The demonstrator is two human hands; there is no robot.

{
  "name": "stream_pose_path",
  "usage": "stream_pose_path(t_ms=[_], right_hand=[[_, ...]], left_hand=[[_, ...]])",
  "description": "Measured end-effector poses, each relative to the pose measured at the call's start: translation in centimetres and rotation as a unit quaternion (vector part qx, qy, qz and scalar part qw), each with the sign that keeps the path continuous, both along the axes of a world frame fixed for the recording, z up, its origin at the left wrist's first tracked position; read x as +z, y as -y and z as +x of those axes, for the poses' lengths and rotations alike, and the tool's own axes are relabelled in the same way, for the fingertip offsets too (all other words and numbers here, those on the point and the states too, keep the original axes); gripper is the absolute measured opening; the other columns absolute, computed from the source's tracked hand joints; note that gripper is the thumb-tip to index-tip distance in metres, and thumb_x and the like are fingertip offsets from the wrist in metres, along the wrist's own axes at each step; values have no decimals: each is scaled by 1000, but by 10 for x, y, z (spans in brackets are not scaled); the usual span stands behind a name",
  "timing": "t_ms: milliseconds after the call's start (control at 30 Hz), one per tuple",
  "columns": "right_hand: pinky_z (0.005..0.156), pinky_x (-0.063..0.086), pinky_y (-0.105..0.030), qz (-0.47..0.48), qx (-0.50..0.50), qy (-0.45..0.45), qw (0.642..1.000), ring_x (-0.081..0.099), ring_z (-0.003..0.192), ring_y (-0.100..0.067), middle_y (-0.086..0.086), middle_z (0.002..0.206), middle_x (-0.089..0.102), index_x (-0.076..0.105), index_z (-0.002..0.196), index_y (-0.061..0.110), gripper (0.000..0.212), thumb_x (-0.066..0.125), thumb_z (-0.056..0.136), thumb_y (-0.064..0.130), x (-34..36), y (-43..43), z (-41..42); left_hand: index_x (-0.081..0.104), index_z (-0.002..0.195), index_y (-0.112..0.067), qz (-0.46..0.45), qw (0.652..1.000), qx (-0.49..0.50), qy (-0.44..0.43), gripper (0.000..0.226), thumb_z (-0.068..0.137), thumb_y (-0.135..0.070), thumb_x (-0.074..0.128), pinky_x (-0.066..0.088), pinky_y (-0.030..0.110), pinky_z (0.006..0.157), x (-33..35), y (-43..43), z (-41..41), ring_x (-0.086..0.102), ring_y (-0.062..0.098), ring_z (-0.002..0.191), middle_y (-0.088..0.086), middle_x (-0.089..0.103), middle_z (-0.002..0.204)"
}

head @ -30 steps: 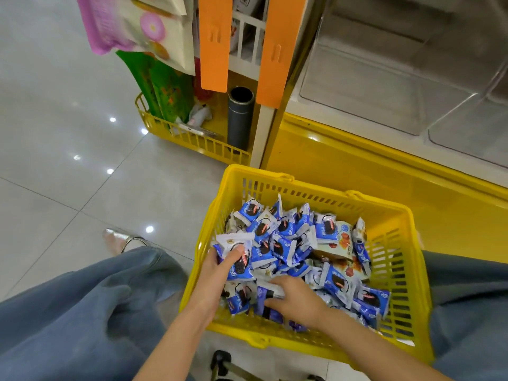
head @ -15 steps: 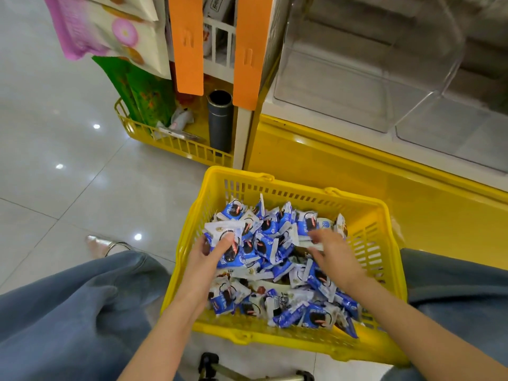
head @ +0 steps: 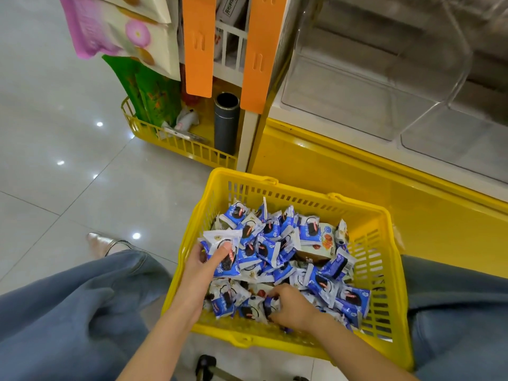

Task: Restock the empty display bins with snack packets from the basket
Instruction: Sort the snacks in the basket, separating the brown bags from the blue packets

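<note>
My right hand (head: 292,309) has come back from the pile's far side to the near edge of the basket (head: 302,189), fingers curled round one blue packet (head: 270,305). My left hand (head: 200,266) grips a small stack (head: 220,237), thumb on top. I'm only gathering; nothing is stocked. Past the yellow ledge (head: 357,193), the clear display bins (head: 343,100) sit empty, and a curved cover (head: 456,50) may obstruct.

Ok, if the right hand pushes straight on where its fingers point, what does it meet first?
Likely the loose packets left of the right hand, before the left hand; depth unclear.
</note>
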State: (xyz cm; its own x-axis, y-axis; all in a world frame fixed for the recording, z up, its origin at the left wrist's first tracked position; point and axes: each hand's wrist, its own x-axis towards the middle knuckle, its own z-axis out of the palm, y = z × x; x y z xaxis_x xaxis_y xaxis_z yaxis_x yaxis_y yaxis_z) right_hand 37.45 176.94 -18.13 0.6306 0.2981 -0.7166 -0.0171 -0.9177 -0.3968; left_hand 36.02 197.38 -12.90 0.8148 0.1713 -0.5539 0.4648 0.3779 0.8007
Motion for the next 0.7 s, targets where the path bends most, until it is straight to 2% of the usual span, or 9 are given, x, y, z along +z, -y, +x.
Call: stream_pose_path(t_ms=[133,200,267,333,367,433,533,600,700], right_hand=[[79,49,-17,60,-19,-10,998,59,95,-11,-5,127,53,49,133,12,53,60,81,5,17,23,12],[78,45,-9,112,-60,8,992,55,97,-3,1,121,56,52,130,15,49,61,83,3,32,40,26],[69,44,-8,141,-102,23,985,54,83,8,7,100,58,55,122,23,40,64,85,10,47,62,40],[58,38,-9,114,-98,31,988,45,63,6,13,77,47,54,116,30,33,64,87,19,57,88,49],[57,36,-9,95,-94,24,991,43,63,5,14,76,43,52,113,30,28,63,88,20,59,101,51],[64,36,-10,34,-63,30,997,45,72,2,12,85,47,51,108,28,22,58,91,15,58,120,54],[94,39,-20,-97,-27,150,984,49,117,-14,0,126,51,46,130,17,38,52,93,8,49,127,50],[100,40,-23,-45,-75,198,976,50,120,-14,-1,131,53,47,132,18,39,55,94,13,46,112,38],[94,41,-11,100,-50,69,991,51,110,-2,2,128,57,52,128,20,39,61,90,21,37,79,12]], left_hand=[[45,132,-29,21,999,-31,-32,93,50,-63,72,46,48,98,0,6,1,61,21,111,-1,63,123],[41,136,-28,42,997,-46,-49,91,57,-63,69,42,43,102,-1,11,2,56,18,116,-1,55,133],[31,142,-24,82,992,-52,-75,86,71,-61,61,36,36,103,-4,18,3,46,15,122,0,43,143],[24,147,-20,109,987,-66,-99,86,77,-61,55,30,41,108,-8,23,3,37,21,133,4,34,150],[23,147,-18,114,985,-73,-105,85,80,-59,54,28,43,109,-10,27,4,35,24,135,6,33,150],[22,147,-16,115,984,-82,-110,82,83,-56,53,27,45,109,-11,32,5,33,26,136,8,31,151],[24,146,-15,117,981,-107,-111,78,85,-52,55,28,42,108,-10,40,6,34,24,134,6,32,150],[36,140,-15,118,978,-133,-108,68,85,-47,58,33,37,102,-9,44,5,43,18,120,5,43,142],[38,137,-15,116,973,-157,-124,66,84,-48,58,33,38,101,-9,47,2,44,22,120,6,44,141]])
